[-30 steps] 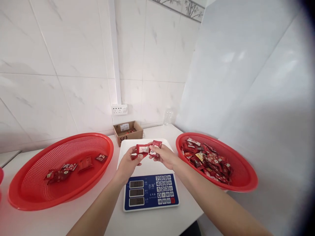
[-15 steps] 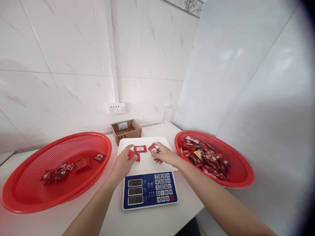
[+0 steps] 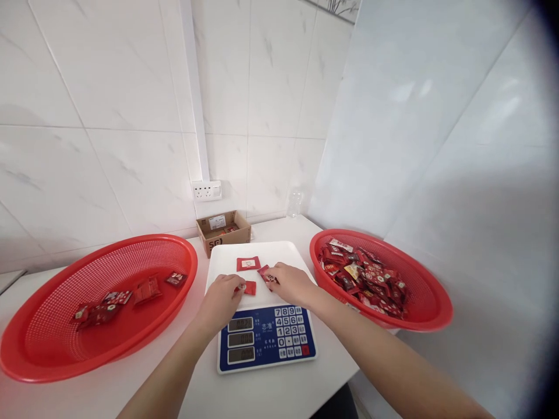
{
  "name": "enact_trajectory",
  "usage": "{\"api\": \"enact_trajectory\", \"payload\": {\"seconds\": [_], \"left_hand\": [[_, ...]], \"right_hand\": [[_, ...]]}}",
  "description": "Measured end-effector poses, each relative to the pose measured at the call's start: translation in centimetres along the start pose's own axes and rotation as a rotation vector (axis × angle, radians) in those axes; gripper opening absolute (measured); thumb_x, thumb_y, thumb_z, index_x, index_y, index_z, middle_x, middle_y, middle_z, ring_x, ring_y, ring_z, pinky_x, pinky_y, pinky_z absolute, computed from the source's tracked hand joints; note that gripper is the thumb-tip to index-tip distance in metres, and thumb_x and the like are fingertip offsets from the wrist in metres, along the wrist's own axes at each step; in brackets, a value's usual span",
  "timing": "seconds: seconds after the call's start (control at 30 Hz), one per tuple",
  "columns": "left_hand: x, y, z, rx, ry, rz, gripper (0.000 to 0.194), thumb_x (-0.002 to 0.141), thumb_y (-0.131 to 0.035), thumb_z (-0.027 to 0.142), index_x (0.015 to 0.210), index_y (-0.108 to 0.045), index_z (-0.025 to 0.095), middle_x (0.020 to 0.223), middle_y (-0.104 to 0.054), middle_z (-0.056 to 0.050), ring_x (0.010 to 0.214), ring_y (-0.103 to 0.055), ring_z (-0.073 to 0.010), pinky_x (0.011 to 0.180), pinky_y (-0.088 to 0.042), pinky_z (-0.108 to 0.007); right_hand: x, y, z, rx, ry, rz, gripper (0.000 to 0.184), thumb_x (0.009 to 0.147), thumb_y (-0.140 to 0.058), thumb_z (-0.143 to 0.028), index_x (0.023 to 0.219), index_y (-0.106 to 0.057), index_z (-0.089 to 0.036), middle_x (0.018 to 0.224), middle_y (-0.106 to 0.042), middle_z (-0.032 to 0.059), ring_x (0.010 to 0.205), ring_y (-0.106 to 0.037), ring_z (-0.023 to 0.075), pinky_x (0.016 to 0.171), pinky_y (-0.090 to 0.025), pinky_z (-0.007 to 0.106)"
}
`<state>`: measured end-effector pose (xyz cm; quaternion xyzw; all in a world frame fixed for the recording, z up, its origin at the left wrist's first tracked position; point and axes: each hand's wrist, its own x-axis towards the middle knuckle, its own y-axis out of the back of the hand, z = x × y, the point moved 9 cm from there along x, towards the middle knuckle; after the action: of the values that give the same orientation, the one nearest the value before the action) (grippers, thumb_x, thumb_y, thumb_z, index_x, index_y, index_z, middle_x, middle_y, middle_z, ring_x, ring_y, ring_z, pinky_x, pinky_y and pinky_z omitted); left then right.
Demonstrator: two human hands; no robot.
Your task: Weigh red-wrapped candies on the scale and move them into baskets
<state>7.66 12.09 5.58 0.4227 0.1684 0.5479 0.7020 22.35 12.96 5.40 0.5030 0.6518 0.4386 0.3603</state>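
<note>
Here, the left hand (image 3: 223, 294) pinches a red pack (image 3: 250, 288) and the right hand (image 3: 288, 282) pinches another pack (image 3: 264, 274), both at the top of the scale (image 3: 265, 343). A third pack (image 3: 248, 263) lies flat there. The step looks like setting packs down; next, fingers must open gently. The white table (image 3: 271, 398) meets a tiled wall (image 3: 144, 174).

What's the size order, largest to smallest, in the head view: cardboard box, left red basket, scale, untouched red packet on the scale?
1. Left red basket
2. Scale
3. Cardboard box
4. Untouched red packet
</note>
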Motion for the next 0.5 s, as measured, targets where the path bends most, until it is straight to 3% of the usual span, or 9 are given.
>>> {"api": "enact_trajectory", "payload": {"seconds": [0.1, 0.17, 0.23, 0.33, 0.4, 0.5], "left_hand": [[-0.2, -0.1, 0.1, -0.007, -0.017, 0.011, 0.027, 0.085, -0.042, 0.028, 0.096, -0.066, 0.023, 0.106, -0.068, -0.006, 0.106, -0.057, -0.0239, 0.088, -0.047, -0.038], [-0.7, 0.5, 0.0, -0.027, -0.026, 0.059, 0.03, 0.086, -0.042, 0.034, 0.102, -0.065, 0.022, 0.116, -0.064, -0.008, 0.112, -0.055, -0.0245, 0.095, -0.044, -0.041], [-1.5, 1.6, -0.4, -0.085, -0.021, 0.144, 0.033, 0.086, -0.043, 0.041, 0.103, -0.064, 0.023, 0.118, -0.063, -0.009, 0.111, -0.056, -0.0248, 0.093, -0.046, -0.04], [-3.0, 3.0, -1.6, -0.223, 0.068, 0.243, 0.038, 0.081, -0.047, 0.052, 0.101, -0.064, 0.024, 0.108, -0.068, -0.007, 0.097, -0.063, -0.0234, 0.069, -0.054, -0.031], [-3.7, 3.3, -2.1, -0.276, 0.133, 0.247, 0.042, 0.078, -0.048, 0.057, 0.097, -0.065, 0.024, 0.1, -0.07, -0.006, 0.089, -0.065, -0.0225, 0.059, -0.053, -0.027], [-4.1, 3.1, -1.5, -0.283, 0.135, 0.199, 0.041, 0.076, -0.049, 0.059, 0.093, -0.067, 0.026, 0.094, -0.071, -0.003, 0.085, -0.066, -0.021, 0.061, -0.054, -0.026]], "right_hand": [[-0.3, 1.0, 0.9, 0.019, 0.002, 0.041, 0.031, 0.084, -0.053, -0.034, 0.113, -0.064, -0.032, 0.116, -0.063, 0.0, 0.097, -0.061, 0.0188, 0.078, -0.042, 0.026], [-0.5, 2.6, 3.0, 0.012, -0.055, 0.096, 0.035, 0.085, -0.052, -0.035, 0.119, -0.06, -0.03, 0.122, -0.062, 0.0007, 0.098, -0.06, 0.0181, 0.081, -0.042, 0.025], [-0.9, 4.7, 6.3, -0.021, -0.147, 0.153, 0.038, 0.087, -0.05, -0.032, 0.123, -0.057, -0.025, 0.125, -0.06, 0.0044, 0.103, -0.059, 0.0197, 0.085, -0.041, 0.026], [-2.3, 7.2, 12.2, -0.093, -0.311, 0.192, 0.036, 0.087, -0.048, -0.027, 0.121, -0.058, -0.021, 0.123, -0.061, 0.0099, 0.109, -0.056, 0.025, 0.087, -0.039, 0.031], [-3.4, 7.6, 15.9, -0.131, -0.408, 0.164, 0.034, 0.084, -0.053, -0.025, 0.117, -0.06, -0.02, 0.117, -0.064, 0.0111, 0.104, -0.059, 0.027, 0.084, -0.04, 0.032], [-4.7, 6.7, 19.4, -0.158, -0.487, 0.093, 0.041, 0.072, -0.069, -0.023, 0.112, -0.063, -0.02, 0.112, -0.065, 0.0106, 0.097, -0.061, 0.0261, 0.079, -0.042, 0.029]]}}
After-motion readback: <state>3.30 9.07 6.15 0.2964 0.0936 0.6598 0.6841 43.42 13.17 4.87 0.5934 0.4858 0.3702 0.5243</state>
